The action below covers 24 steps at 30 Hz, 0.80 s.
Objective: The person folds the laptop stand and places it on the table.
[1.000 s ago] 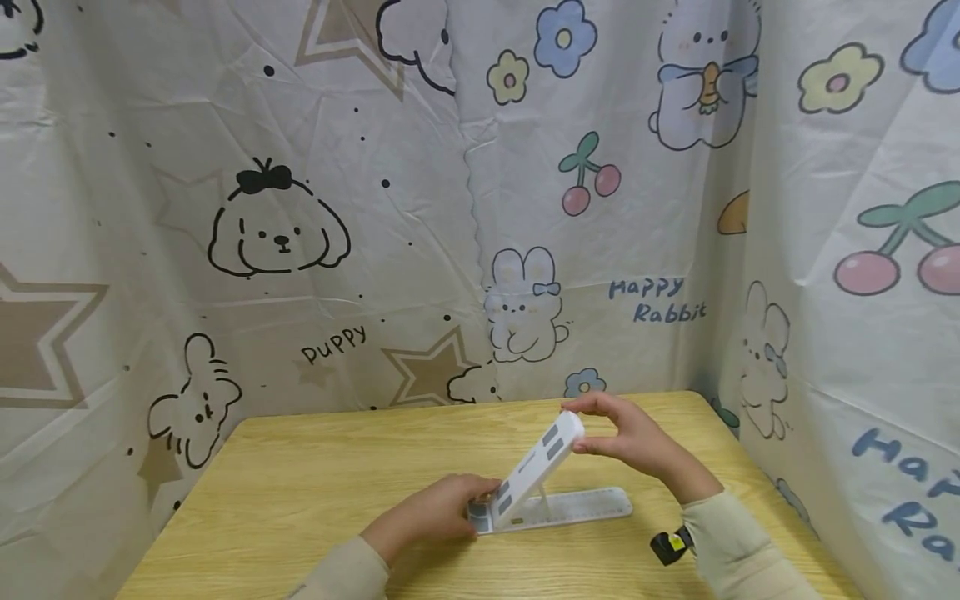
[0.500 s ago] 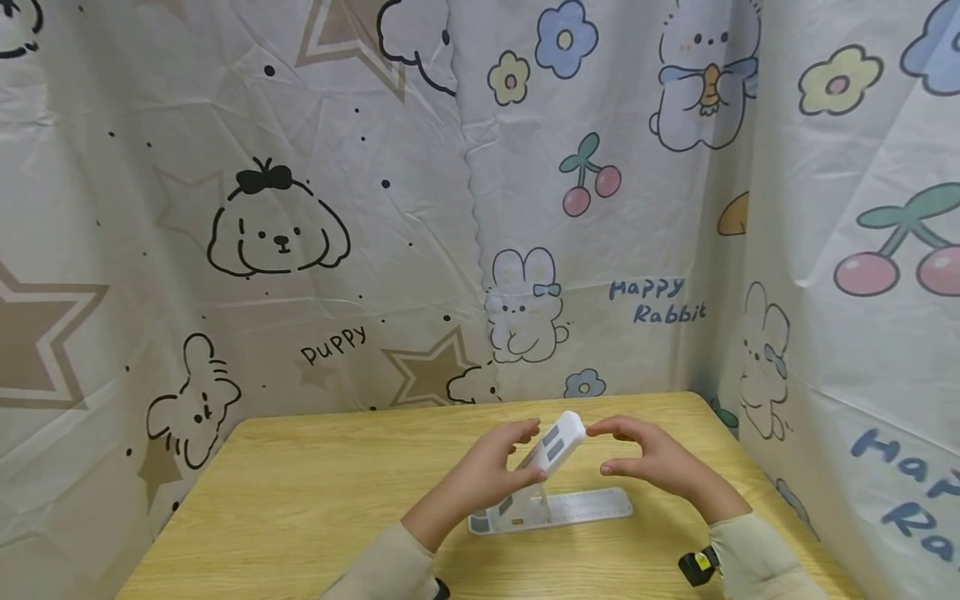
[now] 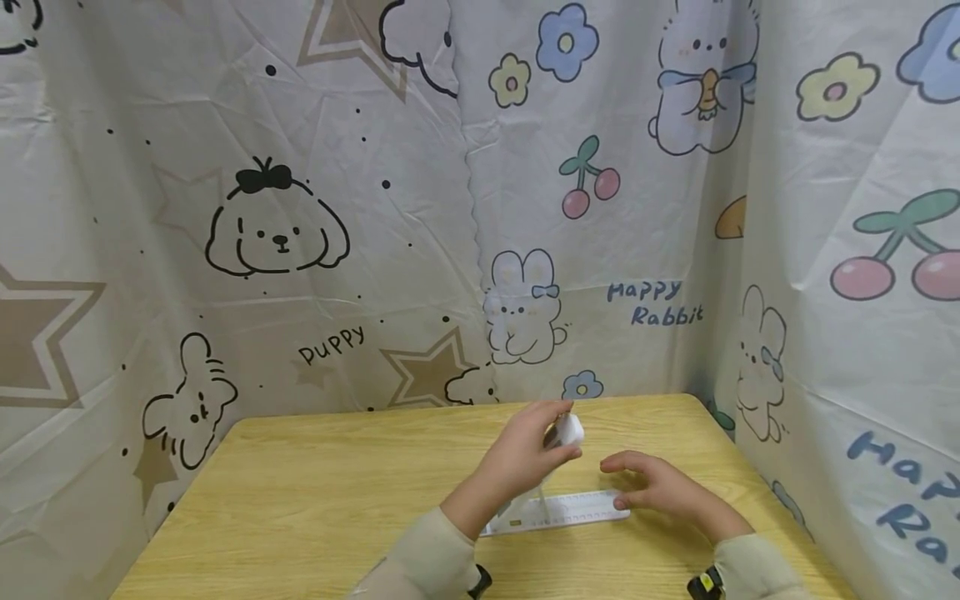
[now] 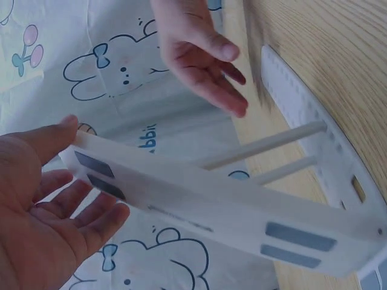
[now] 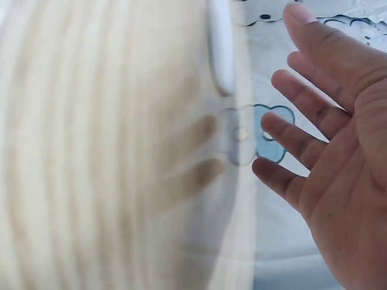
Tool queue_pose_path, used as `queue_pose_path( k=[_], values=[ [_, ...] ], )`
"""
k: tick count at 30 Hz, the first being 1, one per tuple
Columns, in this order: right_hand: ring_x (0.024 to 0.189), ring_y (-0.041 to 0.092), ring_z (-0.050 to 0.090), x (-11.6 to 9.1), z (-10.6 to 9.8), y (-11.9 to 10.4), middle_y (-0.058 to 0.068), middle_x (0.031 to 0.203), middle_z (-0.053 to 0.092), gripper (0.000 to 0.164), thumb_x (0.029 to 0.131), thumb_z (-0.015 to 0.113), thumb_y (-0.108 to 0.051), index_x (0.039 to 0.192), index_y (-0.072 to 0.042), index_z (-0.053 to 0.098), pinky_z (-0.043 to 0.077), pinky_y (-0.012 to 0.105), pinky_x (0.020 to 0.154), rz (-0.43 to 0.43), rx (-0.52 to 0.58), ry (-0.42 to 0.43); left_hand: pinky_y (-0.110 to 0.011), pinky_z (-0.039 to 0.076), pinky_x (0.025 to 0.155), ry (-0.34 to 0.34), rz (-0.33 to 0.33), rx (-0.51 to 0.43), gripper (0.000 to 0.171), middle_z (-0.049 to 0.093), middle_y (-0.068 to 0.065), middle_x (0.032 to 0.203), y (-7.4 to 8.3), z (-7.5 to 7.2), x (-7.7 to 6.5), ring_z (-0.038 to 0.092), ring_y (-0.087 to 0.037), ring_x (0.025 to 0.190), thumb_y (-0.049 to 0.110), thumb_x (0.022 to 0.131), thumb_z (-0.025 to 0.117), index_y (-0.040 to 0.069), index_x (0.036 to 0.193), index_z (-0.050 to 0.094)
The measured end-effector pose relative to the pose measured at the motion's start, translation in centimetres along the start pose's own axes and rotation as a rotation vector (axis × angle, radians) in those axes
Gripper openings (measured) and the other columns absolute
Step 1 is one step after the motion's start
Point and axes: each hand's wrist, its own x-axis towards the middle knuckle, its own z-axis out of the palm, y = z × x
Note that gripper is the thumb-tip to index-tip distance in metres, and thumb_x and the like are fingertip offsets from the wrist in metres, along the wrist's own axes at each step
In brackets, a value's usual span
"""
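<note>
A white folding stand [image 3: 585,506] lies with its slotted base flat on the table. Its hinged upper arm [image 4: 230,208], with grey pads, slants up to the right, and two thin prop rods [image 4: 266,146] run from it down to the base. My left hand [image 3: 517,450] pinches the arm's raised end between thumb and fingers, hiding most of the arm in the head view. Fingers loosely spread and holding nothing, my right hand [image 3: 663,492] hovers by the base's right end, its thumb overlapping that end in the head view.
The yellow wood-grain table [image 3: 315,483] has its back edge close to a cartoon-print curtain [image 3: 337,208], which also hangs along both sides. Black straps with small devices sit at both wrists, the right one [image 3: 705,583] near the table's front.
My left hand has moved from the stand's hinge up to the arm's raised end. The right hand let go of that end and dropped down toward the base's right end.
</note>
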Motion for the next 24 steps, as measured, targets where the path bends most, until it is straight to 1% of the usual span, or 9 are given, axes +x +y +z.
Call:
queue_pose_path(
  k=[2,5,9,12,15,18,21,24],
  values=[
    [0.141,0.049,0.042,-0.1,0.3,0.2,0.019,0.150,0.052,0.056,0.088,0.080,-0.023,0.136,-0.002,0.062,0.032,0.069,0.113,0.024,-0.003,-0.033,-0.020,0.053,0.098,0.009,-0.017,-0.005,0.061,0.059,-0.004,0.144,0.2,0.1,0.0,0.060,-0.015,0.123,0.026,0.094,0.077,0.012,0.148,0.054],
    [0.143,0.048,0.040,-0.2,0.6,0.3,0.020,0.155,0.047,0.058,0.086,0.081,-0.021,0.137,-0.002,0.062,0.030,0.067,0.115,0.061,-0.001,-0.063,-0.022,0.055,0.097,0.020,-0.053,-0.004,0.059,0.060,-0.005,0.142,0.3,0.2,0.0,0.061,-0.016,0.123,0.027,0.094,0.077,0.011,0.147,0.055],
    [0.145,0.048,0.036,-0.2,0.9,0.4,0.019,0.157,0.046,0.057,0.084,0.083,-0.017,0.135,-0.003,0.064,0.027,0.066,0.117,0.088,-0.005,-0.067,-0.026,0.057,0.095,0.028,-0.097,0.003,0.059,0.064,-0.005,0.136,0.4,0.3,0.0,0.062,-0.016,0.120,0.032,0.093,0.077,0.009,0.144,0.058],
    [0.146,0.048,0.035,-0.2,1.1,0.4,0.017,0.156,0.048,0.049,0.084,0.083,-0.015,0.130,-0.006,0.068,0.026,0.067,0.117,0.085,-0.053,-0.059,-0.027,0.058,0.091,0.023,-0.114,0.005,0.058,0.067,-0.003,0.132,0.5,0.4,0.0,0.063,-0.014,0.115,0.032,0.093,0.078,0.010,0.143,0.060],
    [0.145,0.048,0.037,-0.2,1.2,0.5,0.015,0.154,0.050,0.041,0.085,0.081,-0.014,0.124,-0.011,0.071,0.028,0.067,0.117,0.073,-0.114,-0.048,-0.029,0.059,0.090,0.014,-0.119,0.004,0.058,0.067,-0.004,0.132,0.7,0.4,0.0,0.064,-0.014,0.113,0.028,0.092,0.079,0.010,0.143,0.059],
    [0.144,0.046,0.039,-0.2,1.3,0.5,0.014,0.152,0.052,0.035,0.085,0.081,-0.013,0.119,-0.015,0.072,0.030,0.065,0.117,0.076,-0.134,-0.037,-0.030,0.058,0.093,0.001,-0.118,0.004,0.059,0.065,-0.005,0.136,0.9,0.4,0.1,0.064,-0.016,0.117,0.025,0.092,0.079,0.010,0.144,0.058],
    [0.144,0.045,0.041,-0.3,1.4,0.4,0.013,0.151,0.054,0.033,0.084,0.082,-0.013,0.115,-0.016,0.072,0.031,0.065,0.116,0.084,-0.143,-0.025,-0.028,0.057,0.095,-0.015,-0.092,0.008,0.058,0.064,-0.006,0.138,0.8,0.4,0.3,0.063,-0.017,0.120,0.022,0.092,0.078,0.008,0.145,0.057],
    [0.141,0.045,0.044,-0.4,1.7,0.1,0.013,0.149,0.056,0.030,0.084,0.083,-0.014,0.112,-0.016,0.072,0.033,0.065,0.115,0.074,-0.177,-0.022,-0.026,0.056,0.098,-0.031,-0.055,0.006,0.058,0.063,-0.008,0.140,0.2,0.3,0.7,0.063,-0.018,0.123,0.019,0.093,0.077,0.006,0.145,0.056]
  ],
)
